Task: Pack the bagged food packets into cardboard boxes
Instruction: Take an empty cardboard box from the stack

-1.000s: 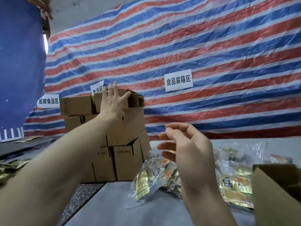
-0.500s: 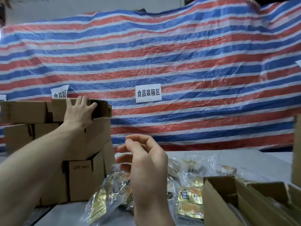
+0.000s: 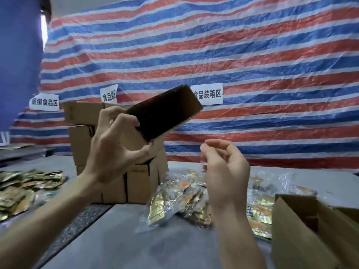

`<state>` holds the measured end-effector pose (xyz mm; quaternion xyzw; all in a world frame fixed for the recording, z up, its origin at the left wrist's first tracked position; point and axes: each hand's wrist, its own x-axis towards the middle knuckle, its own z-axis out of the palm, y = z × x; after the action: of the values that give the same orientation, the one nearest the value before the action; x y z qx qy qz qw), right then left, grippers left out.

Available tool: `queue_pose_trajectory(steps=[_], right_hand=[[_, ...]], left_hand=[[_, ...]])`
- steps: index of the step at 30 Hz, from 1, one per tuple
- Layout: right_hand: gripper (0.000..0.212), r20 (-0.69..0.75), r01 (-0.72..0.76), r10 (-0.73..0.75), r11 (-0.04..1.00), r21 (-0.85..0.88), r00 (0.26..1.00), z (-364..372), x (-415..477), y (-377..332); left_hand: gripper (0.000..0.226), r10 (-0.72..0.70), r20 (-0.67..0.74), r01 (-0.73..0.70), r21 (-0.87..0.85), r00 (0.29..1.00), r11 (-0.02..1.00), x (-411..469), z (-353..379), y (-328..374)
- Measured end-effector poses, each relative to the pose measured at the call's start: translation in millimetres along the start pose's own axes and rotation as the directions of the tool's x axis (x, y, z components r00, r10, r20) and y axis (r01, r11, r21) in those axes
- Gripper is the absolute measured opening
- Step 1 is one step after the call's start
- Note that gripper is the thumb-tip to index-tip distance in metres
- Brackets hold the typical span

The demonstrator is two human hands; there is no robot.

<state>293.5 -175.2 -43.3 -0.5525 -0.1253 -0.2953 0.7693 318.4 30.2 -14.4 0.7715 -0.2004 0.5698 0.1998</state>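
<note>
Stage, by judgement: middle of the task. Empty box in hand for filling, no bag yet inside it, many bags left on the table.

Far left: loose packets [image 3: 23,189], gold, heaped in the open, in no container.

Left of centre: stack [image 3: 116,189] of brown cardboard boxes standing on the table [image 3: 155,249]. Contents hidden, possibly packed already, not confirmable.

In front of the stack: left hand [image 3: 116,150] raised, fingers and thumb clamped round the near end of a box [image 3: 165,111]. Held tilted in the air, dark mouth toward the camera, seemingly empty.

Centre: right hand [image 3: 225,171] raised just right of the box and apart from it. Fingers loosely curled, nothing visible between them.

Below and behind that hand: bags [image 3: 171,206] of clear plastic filled with gold packets, lying on the table. More of them toward the right, all outside any box.

Lower right: open box [image 3: 303,230], flaps up, interior too shadowed to tell whether filled.

Background: striped tarp [image 3: 252,55] bearing paper labels.
</note>
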Motion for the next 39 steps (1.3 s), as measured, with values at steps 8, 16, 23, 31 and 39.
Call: queue_pose_trajectory(steps=[8, 16, 23, 31, 39], right_hand=[[0.033, 0.257, -0.124, 0.399, 0.716, -0.686, 0.880, -25.5, 0.4, -4.5], [0.037, 0.425, 0.096, 0.580, 0.511, -0.854, 0.695, -14.1, -11.4, 7.5], [0.014, 0.384, 0.087, 0.249, 0.732, -0.676, 0.889, -23.2, 0.8, 14.9], [0.016, -0.244, -0.331, 0.226, 0.708, -0.624, 0.943, -82.8, 25.4, 114.0], [0.021, -0.128, -0.322, 0.486, 0.340, -0.884, 0.864, -106.0, -7.5, 166.7]], left_hand=[[0.047, -0.429, 0.290, 0.501, -0.674, 0.856, 0.543, -114.8, -25.0, 5.0], [0.123, -0.413, 0.591, 0.719, -0.520, 0.692, 0.461, -194.7, -0.4, -13.7], [0.104, -0.324, 0.812, 0.869, -0.409, 0.486, 0.278, -232.3, 21.5, -25.4], [0.108, -0.406, 0.761, 0.860, -0.403, 0.505, 0.313, -233.7, 25.6, -29.0], [0.106, -0.404, 0.760, 0.860, -0.446, 0.510, 0.248, -234.2, 29.3, -34.9]])
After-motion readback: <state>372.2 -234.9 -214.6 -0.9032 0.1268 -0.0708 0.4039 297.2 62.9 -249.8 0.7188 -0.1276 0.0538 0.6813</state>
